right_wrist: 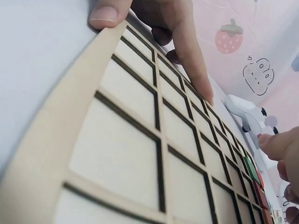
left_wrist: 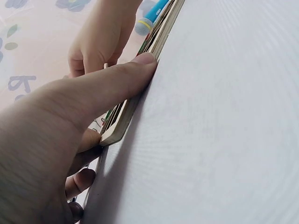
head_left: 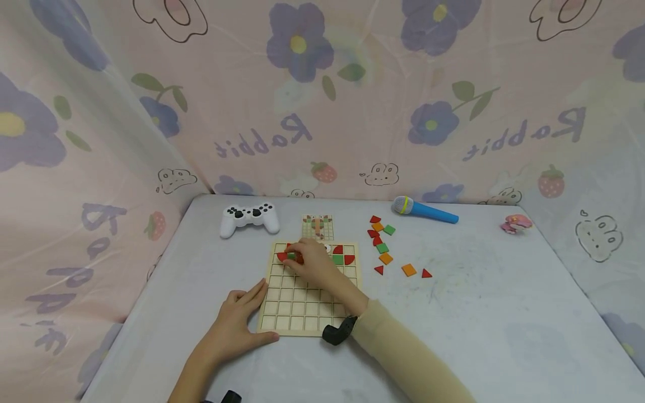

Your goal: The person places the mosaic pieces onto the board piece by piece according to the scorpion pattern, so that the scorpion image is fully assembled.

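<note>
Honestly, I can't tell if my right hand pinches the green tile at the far left of the board; my left hand, straight-fingered, touches its edge; slipping could jostle red pieces.

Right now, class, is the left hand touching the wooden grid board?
Touching. The left wrist view shows the thumb of the left hand lying against the edge of the grid board, no gap between.
</note>
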{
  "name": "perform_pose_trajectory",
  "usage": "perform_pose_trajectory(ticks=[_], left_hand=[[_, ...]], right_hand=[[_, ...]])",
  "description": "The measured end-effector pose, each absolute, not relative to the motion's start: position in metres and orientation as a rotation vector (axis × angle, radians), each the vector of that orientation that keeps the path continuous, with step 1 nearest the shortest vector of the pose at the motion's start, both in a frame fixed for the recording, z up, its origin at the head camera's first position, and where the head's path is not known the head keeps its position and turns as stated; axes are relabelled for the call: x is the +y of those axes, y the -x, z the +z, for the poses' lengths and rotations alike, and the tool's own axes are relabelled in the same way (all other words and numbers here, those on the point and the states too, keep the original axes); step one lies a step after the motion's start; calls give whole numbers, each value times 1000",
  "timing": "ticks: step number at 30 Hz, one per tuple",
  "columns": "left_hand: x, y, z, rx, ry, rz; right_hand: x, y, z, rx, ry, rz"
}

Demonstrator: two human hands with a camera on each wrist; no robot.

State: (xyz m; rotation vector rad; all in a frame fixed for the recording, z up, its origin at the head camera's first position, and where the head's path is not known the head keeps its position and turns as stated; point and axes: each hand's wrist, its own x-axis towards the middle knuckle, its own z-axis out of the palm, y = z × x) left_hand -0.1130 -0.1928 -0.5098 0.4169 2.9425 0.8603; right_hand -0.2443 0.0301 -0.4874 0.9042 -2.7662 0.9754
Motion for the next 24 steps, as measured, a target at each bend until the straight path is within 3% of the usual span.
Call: perform_pose_trajectory(ticks=[24], left_hand=[[-194,114,-511,2947,-433,855]], right_hand=[[14,251,-502,-2814,-807,910]])
